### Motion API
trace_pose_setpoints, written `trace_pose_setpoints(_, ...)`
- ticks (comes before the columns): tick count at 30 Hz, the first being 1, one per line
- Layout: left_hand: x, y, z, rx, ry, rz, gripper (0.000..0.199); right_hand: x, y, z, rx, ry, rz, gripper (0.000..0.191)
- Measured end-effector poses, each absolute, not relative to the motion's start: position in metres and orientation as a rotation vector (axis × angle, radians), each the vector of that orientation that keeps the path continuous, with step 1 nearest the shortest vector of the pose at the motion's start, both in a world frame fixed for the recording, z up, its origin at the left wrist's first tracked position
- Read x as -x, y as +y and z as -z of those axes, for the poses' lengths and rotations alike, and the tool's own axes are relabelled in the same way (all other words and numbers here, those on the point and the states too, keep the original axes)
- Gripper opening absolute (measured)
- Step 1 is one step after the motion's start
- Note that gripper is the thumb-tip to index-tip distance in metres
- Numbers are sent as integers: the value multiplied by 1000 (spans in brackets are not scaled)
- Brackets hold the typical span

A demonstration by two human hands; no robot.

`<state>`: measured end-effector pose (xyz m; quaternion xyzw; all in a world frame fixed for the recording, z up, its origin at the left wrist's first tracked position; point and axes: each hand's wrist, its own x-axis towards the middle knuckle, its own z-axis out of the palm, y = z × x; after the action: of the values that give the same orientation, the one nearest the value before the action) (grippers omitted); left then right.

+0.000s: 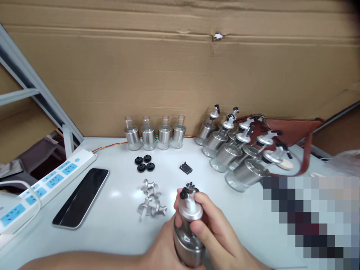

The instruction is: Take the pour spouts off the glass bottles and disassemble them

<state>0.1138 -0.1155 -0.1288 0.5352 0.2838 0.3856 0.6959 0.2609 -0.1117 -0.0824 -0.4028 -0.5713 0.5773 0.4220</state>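
A glass oil bottle point(189, 245) with a metal sleeve stands close to me, gripped around its body by my left hand point(163, 240). On its neck sits a silver pour spout point(191, 210) with a small black flap point(183, 193) at the tip. Fingers of my right hand point(222, 232) close around the spout from the right. Just beyond are small black pieces point(191, 185), partly hidden by the spout. To the left lie several loose silver spouts point(152, 202) and, farther back, black ribbed stoppers point(144, 163). Thin black sticks point(186, 167) lie near the middle.
Several open-necked bottles point(147, 137) line the cardboard wall point(174, 75). Bottles with spouts point(249, 174) cluster at the right, before a brown leather bag point(292, 129). On the left lie a black phone point(81, 198) and a power strip point(46, 189). A pixelated patch hides the lower right corner.
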Motion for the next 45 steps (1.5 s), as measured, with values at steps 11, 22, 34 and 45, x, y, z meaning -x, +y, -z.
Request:
trace_pose_setpoints(11, -118, -117, 135, -1132, 630, -862, 58, -235, -107, 71, 899, -1027, -1496, 42)
trace_pose_setpoints(22, -116, -110, 129, -1281, 587, -838, 53, -234, -102, 59, 789, -898, -1673, 39)
trace_pose_setpoints(34, -113, -118, 138, -1262, 729, -840, 57, -266, -96, 65, 824, -1181, -993, 19)
trace_pose_setpoints(45, -114, -116, 137, -1145, 536, -899, 71, -276, -98, 36, 911, -2022, -548, 12)
